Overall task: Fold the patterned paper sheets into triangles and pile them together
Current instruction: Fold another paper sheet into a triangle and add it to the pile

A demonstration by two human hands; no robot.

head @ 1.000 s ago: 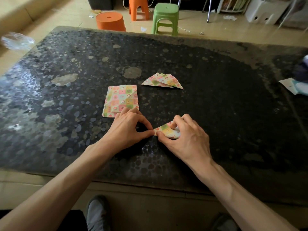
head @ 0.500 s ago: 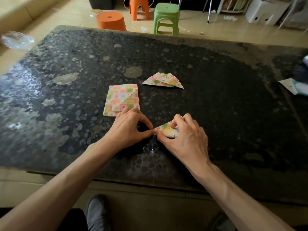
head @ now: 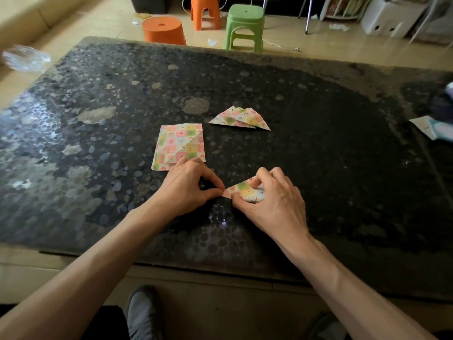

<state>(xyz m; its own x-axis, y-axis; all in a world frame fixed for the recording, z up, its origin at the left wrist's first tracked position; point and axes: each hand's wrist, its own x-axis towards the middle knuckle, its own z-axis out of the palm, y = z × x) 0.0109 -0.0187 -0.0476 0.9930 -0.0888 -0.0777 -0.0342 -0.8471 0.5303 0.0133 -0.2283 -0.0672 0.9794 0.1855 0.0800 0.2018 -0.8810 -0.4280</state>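
A green stool (head: 245,25) and an orange stool (head: 163,30) are being shown standing beyond a dark speckled table (head: 318,143).

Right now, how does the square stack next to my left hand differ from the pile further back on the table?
The square stack holds flat four-sided sheets; the far pile holds sheets folded into triangles. The square stack's edges nearly line up; the far pile is fanned, its tips offset. Both carry the same pastel checked pattern.

Dark speckled table (head: 318,148), beige tiled floor (head: 318,52), orange stools (head: 163,30), green stool (head: 244,25) beyond.
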